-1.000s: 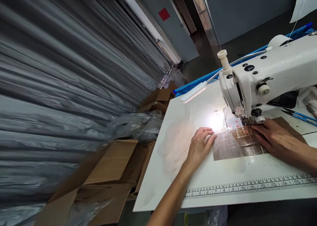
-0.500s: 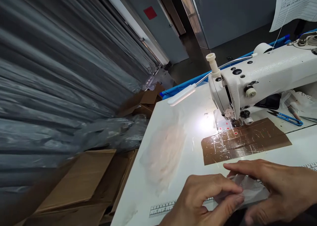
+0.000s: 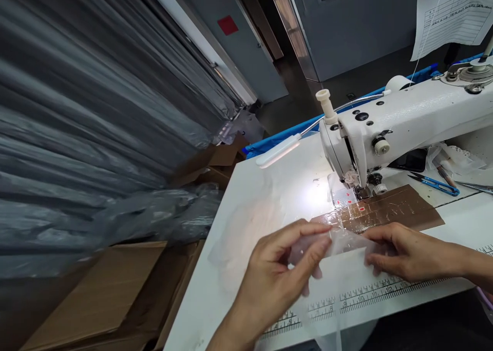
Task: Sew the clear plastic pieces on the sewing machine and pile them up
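Note:
A piece of sheer white fabric (image 3: 346, 242) is stretched between my two hands above the table's front part, its lower end hanging past the edge. My left hand (image 3: 281, 269) pinches it between thumb and fingers. At the other side my right hand (image 3: 404, 253) has its fingers closed on the fabric. Just beyond them stands a white sewing machine (image 3: 419, 122), its needle area lit. Brown tape (image 3: 412, 207) covers the bed in front of the presser foot, with small red marks near it. My hands partly hide this tape.
A soft pale sheer pile (image 3: 246, 238) lies left on the white table (image 3: 231, 197). A printed ruler (image 3: 370, 297) runs along the front edge. Blue thread snips (image 3: 435, 184) and a dark phone (image 3: 408, 159) lie right. Cardboard boxes (image 3: 103, 279) stand left of the table.
Both hands have risen and moved farther from me, toward the machine. They are farther apart, and the sheer fabric is spread out between them. The view has shifted slightly.

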Demonstrator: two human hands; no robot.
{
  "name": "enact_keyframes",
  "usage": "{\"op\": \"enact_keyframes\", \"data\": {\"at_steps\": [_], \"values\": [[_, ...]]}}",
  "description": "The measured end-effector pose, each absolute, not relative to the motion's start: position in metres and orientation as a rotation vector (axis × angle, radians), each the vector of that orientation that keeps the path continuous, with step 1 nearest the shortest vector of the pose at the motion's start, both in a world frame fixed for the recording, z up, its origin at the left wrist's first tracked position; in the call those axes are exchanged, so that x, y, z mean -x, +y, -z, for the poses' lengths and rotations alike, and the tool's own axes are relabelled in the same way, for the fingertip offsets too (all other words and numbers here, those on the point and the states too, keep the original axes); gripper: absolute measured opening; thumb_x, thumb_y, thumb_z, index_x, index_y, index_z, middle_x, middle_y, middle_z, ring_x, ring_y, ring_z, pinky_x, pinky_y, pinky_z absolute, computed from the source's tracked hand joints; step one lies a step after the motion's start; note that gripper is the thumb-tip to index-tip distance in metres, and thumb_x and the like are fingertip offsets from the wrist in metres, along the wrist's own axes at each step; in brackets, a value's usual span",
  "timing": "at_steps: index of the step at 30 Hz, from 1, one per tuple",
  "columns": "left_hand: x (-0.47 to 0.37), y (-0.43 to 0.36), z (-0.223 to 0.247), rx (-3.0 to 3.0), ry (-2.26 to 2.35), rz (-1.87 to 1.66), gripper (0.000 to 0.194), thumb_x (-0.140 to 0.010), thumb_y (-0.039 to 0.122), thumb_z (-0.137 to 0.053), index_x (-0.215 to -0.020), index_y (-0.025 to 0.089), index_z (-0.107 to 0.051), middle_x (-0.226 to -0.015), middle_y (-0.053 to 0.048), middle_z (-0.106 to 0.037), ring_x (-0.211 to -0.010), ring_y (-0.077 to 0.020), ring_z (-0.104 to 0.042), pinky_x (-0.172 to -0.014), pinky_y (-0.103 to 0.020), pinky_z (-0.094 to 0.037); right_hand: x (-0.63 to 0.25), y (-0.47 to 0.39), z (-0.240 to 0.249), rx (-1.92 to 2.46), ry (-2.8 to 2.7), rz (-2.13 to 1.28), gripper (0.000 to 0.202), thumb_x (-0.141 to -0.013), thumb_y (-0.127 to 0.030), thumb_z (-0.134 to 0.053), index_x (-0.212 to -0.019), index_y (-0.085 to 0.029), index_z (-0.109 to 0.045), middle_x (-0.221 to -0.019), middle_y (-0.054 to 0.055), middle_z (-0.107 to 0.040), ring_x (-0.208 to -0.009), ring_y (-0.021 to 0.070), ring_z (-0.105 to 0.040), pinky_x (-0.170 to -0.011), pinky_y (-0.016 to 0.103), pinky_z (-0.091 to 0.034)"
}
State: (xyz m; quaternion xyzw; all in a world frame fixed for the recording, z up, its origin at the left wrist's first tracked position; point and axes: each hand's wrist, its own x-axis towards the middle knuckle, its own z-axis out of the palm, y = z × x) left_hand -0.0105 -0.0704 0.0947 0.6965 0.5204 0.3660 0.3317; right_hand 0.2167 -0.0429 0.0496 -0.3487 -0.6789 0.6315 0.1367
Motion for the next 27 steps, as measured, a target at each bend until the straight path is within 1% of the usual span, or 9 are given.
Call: {"op": "enact_keyframes", "data": {"at_steps": [2,5,8,10,13,16,20,23,27], "values": [[0.014,-0.052,-0.091,-1.957,1.446,-0.963,0.026,-0.086,0.045,-0.063,-0.093,0.022,-0.074,-0.059,0.002,-0.063,-0.033,-0.0069,-0.046,-0.027,-0.017,-0.036,-0.216,-0.032,-0.047,1.108,-2.089,-1.592,0.018,-0.087,-0.019,-0.051,-0.096,-0.014,-0.065,-0.072,0.002,-0.065,-0.064,0.0121,-0.057,-0.057,0.022,-0.041],[0.018,-0.022,-0.081,-2.293,1.563,-0.912,0.022,-0.089,0.038,-0.060,-0.099,0.021,-0.072,-0.070,-0.001,-0.067,-0.053,-0.0122,-0.060,-0.045,-0.021,-0.049,-0.214,-0.015,-0.042,1.301,-2.292,-1.152,0.021,-0.084,-0.016,-0.051,-0.098,-0.016,-0.067,-0.074,0.003,-0.066,-0.064,0.0139,-0.055,-0.058,0.025,-0.037],[0.018,0.001,-0.062,-2.650,1.683,-0.868,0.025,-0.092,0.031,-0.054,-0.109,0.019,-0.068,-0.095,-0.009,-0.070,-0.075,-0.0197,-0.067,-0.060,-0.029,-0.053,-0.213,-0.002,-0.035,1.446,-2.374,-0.815,0.023,-0.088,-0.023,-0.048,-0.100,-0.017,-0.067,-0.079,0.006,-0.067,-0.065,0.0166,-0.056,-0.058,0.027,-0.033],[0.014,0.007,-0.047,-2.817,1.613,-0.868,0.022,-0.094,0.026,-0.050,-0.106,0.019,-0.067,-0.105,-0.012,-0.069,-0.084,-0.0221,-0.066,-0.067,-0.033,-0.055,-0.213,0.002,-0.030,1.471,-2.368,-0.748,0.027,-0.091,-0.028,-0.044,-0.101,-0.017,-0.066,-0.078,0.007,-0.067,-0.063,0.0169,-0.055,-0.056,0.028,-0.032],[0.004,0.002,-0.028,-2.900,1.167,-0.819,0.021,-0.096,0.021,-0.046,-0.102,0.019,-0.066,-0.099,-0.009,-0.069,-0.085,-0.0193,-0.065,-0.071,-0.033,-0.056,-0.213,0.004,-0.025,1.481,-2.347,-0.783,0.029,-0.091,-0.032,-0.043,-0.101,-0.016,-0.066,-0.069,0.005,-0.063,-0.059,0.0160,-0.053,-0.055,0.028,-0.032],[-0.006,-0.007,-0.011,-2.897,0.994,-0.660,0.029,-0.098,0.030,-0.044,-0.116,0.014,-0.060,-0.112,-0.014,-0.065,-0.097,-0.0243,-0.064,-0.081,-0.041,-0.057,-0.215,0.005,-0.021,1.516,-2.297,-0.752,0.030,-0.091,-0.034,-0.044,-0.099,-0.015,-0.066,-0.070,0.005,-0.063,-0.060,0.0161,-0.053,-0.056,0.028,-0.034],[-0.010,-0.007,0.005,-2.968,1.090,-0.595,0.040,-0.100,0.038,-0.039,-0.127,0.012,-0.052,-0.124,-0.018,-0.059,-0.113,-0.0309,-0.058,-0.098,-0.056,-0.047,-0.219,0.003,-0.014,1.506,-2.219,-0.698,0.032,-0.091,-0.039,-0.047,-0.099,-0.015,-0.066,-0.073,0.005,-0.064,-0.059,0.0144,-0.053,-0.056,0.028,-0.037],[-0.012,-0.005,0.004,-3.010,1.101,-0.748,0.034,-0.100,0.037,-0.040,-0.119,0.012,-0.054,-0.119,-0.016,-0.061,-0.106,-0.0284,-0.061,-0.095,-0.055,-0.049,-0.219,-0.002,-0.007,1.433,-2.180,-0.691,0.028,-0.091,-0.036,-0.048,-0.103,-0.017,-0.066,-0.076,0.004,-0.065,-0.060,0.0137,-0.055,-0.058,0.028,-0.040],[-0.020,-0.009,-0.007,-3.047,1.118,-1.101,0.016,-0.094,0.019,-0.053,-0.107,0.012,-0.056,-0.103,-0.013,-0.066,-0.089,-0.0231,-0.063,-0.074,-0.040,-0.055,-0.213,-0.009,0.004,1.299,-2.263,-0.478,0.026,-0.092,-0.025,-0.045,-0.104,-0.019,-0.066,-0.093,0.008,-0.067,-0.077,0.0176,-0.061,-0.066,0.030,-0.045]]}}
